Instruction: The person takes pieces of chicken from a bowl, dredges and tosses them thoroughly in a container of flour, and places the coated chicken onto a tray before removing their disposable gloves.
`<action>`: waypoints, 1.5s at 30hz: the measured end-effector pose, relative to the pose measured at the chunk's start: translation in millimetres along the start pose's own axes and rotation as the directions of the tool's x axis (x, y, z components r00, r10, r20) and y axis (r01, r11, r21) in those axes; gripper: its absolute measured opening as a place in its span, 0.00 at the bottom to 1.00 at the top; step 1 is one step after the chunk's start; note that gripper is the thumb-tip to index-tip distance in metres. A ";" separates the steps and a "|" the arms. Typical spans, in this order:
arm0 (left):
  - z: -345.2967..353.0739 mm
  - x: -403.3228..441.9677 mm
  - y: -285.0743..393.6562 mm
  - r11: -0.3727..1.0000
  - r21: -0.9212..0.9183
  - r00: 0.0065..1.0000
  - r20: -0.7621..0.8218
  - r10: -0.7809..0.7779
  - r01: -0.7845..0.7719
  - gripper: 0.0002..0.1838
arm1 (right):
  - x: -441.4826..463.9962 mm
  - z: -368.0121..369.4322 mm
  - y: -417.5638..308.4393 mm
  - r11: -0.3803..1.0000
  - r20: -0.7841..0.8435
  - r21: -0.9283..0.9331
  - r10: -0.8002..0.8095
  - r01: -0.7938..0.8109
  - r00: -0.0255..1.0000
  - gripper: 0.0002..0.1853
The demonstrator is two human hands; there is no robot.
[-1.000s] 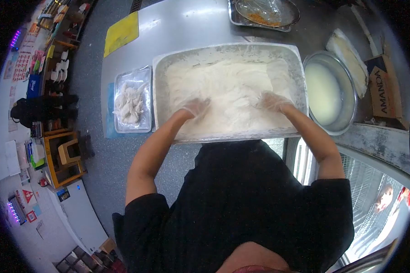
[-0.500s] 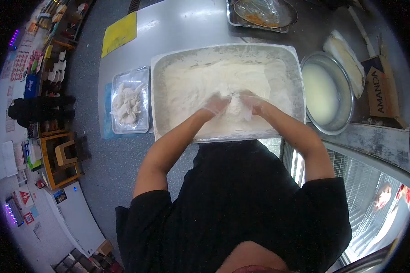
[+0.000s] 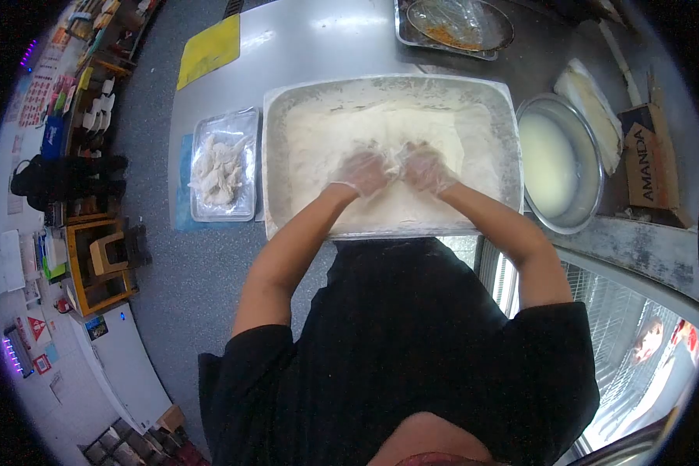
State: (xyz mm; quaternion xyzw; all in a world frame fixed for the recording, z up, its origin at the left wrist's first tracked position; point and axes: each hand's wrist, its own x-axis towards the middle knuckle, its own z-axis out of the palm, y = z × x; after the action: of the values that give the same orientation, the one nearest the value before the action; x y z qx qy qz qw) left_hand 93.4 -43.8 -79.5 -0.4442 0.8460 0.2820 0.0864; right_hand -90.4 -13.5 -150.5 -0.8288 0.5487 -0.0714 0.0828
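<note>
A large pale tub (image 3: 512, 155) holds a thick bed of white flour (image 3: 380, 124). Both of my hands wear thin clear gloves and press side by side into the flour near the middle. My left hand (image 3: 367, 169) has its back up, with the fingers curled down and dusted white. Close beside it, my right hand (image 3: 427, 165) is turned inward, its fingers also bent into the flour. Flour covers the fingertips, so whatever they grip is hidden.
Left of the tub stands a clear plastic container (image 3: 224, 165) of pale, floury pieces. At the right are a steel bowl (image 3: 555, 163) of pale liquid and a cardboard box (image 3: 651, 159). A tray (image 3: 446, 45) and a yellow sheet (image 3: 210, 58) lie farther back.
A flour-coated lump showed between my hands before; now they lie over that spot, backs up, slightly farther from me. The view has shifted slightly.
</note>
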 end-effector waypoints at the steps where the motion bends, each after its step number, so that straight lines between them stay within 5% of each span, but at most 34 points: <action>1: 7.5 -0.4 -5.0 0.995 0.023 0.995 0.018 0.095 -0.095 0.23 | -9.4 -3.8 -3.0 1.000 0.057 -0.001 -0.010 0.010 0.998 0.16; 6: 16.8 -10.6 -17.4 0.967 -0.111 0.973 0.012 0.232 -0.229 0.19 | -14.8 -12.3 5.2 0.979 0.147 0.196 -0.076 0.047 0.986 0.16; 8: -4.8 -19.8 -12.3 0.979 -0.203 0.999 0.034 0.023 -0.016 0.19 | -12.4 -64.1 -2.4 0.945 0.410 0.259 0.078 -0.199 0.909 0.15; 9: -15.4 -23.5 -11.5 0.979 -0.203 0.999 0.033 0.021 -0.014 0.19 | -11.4 -76.0 -1.0 0.946 0.410 0.259 0.076 -0.196 0.909 0.15; 11: -30.8 -30.2 -14.1 0.887 -0.402 0.974 -0.071 0.215 -0.226 0.29 | -12.5 -95.5 3.7 0.917 0.466 0.341 0.026 -0.206 0.885 0.13; 12: -34.9 -31.2 -20.4 0.889 -0.399 0.974 -0.074 0.215 -0.226 0.29 | -10.6 -113.6 1.9 0.918 0.462 0.341 0.025 -0.203 0.886 0.13; 14: -40.8 -33.5 -29.7 0.637 -0.769 0.987 0.059 0.147 -0.049 0.31 | -11.9 -142.0 -5.0 0.868 0.200 0.497 -0.132 0.016 0.971 0.14; 15: -53.7 -37.3 -16.9 0.642 -0.765 0.987 0.059 0.151 -0.052 0.31 | -7.2 -139.5 -8.5 0.868 0.194 0.497 -0.128 0.015 0.973 0.14; 17: -86.4 -44.8 13.1 0.340 -0.917 0.970 0.239 0.053 0.207 0.32 | 9.2 -132.8 -20.4 0.662 0.022 0.748 0.047 -0.048 0.999 0.13; 18: -102.5 -48.9 22.6 0.350 -0.915 0.970 0.235 0.055 0.202 0.32 | 14.5 -134.8 -25.7 0.663 0.012 0.748 0.050 -0.042 0.999 0.13; 20: -125.0 -55.0 35.0 0.395 -0.890 0.959 0.275 0.066 0.228 0.34 | 22.4 -139.0 -32.9 0.479 0.276 0.794 0.263 -0.373 0.925 0.13; 23: -120.7 -45.8 25.9 0.347 -0.897 0.930 0.338 0.143 0.272 0.34 | 23.9 -131.8 -33.2 0.539 0.275 0.729 0.336 -0.423 0.901 0.14; 27: -122.2 -43.9 26.4 0.415 -0.853 0.929 0.367 0.050 0.315 0.33 | 18.7 -134.2 -36.9 0.460 0.273 0.808 0.264 -0.369 0.925 0.16; 30: -107.8 -31.5 15.5 0.325 -0.915 0.960 0.273 0.064 0.239 0.31 | 13.5 -141.0 -33.9 0.603 0.183 0.762 0.148 -0.236 0.972 0.17; 32: -101.2 -22.5 11.0 0.861 -0.492 0.989 0.125 -0.075 0.128 0.29 | 14.6 -135.3 -19.1 0.510 0.274 0.810 0.110 -0.291 0.955 0.29; 33: -89.2 -15.1 -0.2 0.860 -0.494 0.990 0.118 -0.079 0.127 0.29 | 11.6 -142.8 -22.3 0.515 0.272 0.808 0.104 -0.285 0.957 0.29; 35: -70.0 -8.6 -16.2 0.958 0.020 0.936 -0.205 0.285 -0.287 0.24 | 1.5 -162.4 -33.2 -0.291 0.466 0.865 0.162 -0.409 0.870 0.40; 36: -68.1 -7.6 -13.9 0.959 0.021 0.936 -0.212 0.281 -0.283 0.24 | 2.8 -160.5 -28.6 -0.285 0.463 0.867 0.156 -0.409 0.872 0.40; 37: -63.1 -4.9 -7.6 0.851 -0.520 0.997 -0.063 0.051 -0.076 0.22 | 3.3 -155.7 -19.5 -0.426 0.473 0.794 -0.015 -0.434 0.881 0.42; 38: -62.0 -4.8 -0.3 0.459 -0.866 0.980 0.186 -0.068 0.196 0.20 | 3.5 -154.6 -15.9 -0.547 0.450 0.692 -0.184 -0.471 0.874 0.45; 39: -58.9 -2.2 -1.0 0.457 -0.869 0.981 0.180 -0.070 0.192 0.20 | 4.0 -152.5 -15.3 -0.542 0.450 0.695 -0.187 -0.473 0.873 0.45; 40: -54.2 2.1 -3.6 0.811 -0.574 0.993 -0.036 0.112 -0.112 0.19 | 4.4 -150.8 -15.2 -0.586 0.419 0.672 -0.203 -0.452 0.885 0.45; 41: -52.4 3.8 -3.6 0.921 -0.101 0.922 -0.139 0.361 -0.376 0.18 | 4.5 -152.3 -17.5 -0.631 0.387 0.645 -0.216 -0.431 0.896 0.46; 45: -34.7 23.3 -12.8 0.926 0.241 0.911 -0.228 0.344 -0.290 0.15 | -5.3 -161.1 -20.5 -0.590 0.408 0.694 -0.149 -0.412 0.901 0.45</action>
State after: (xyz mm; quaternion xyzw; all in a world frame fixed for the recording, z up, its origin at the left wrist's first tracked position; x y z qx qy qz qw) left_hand 93.6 -85.2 -65.1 -0.3229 0.9351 0.1429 -0.0304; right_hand -107.7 -10.3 11.0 -0.2047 0.2851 -0.3668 0.8615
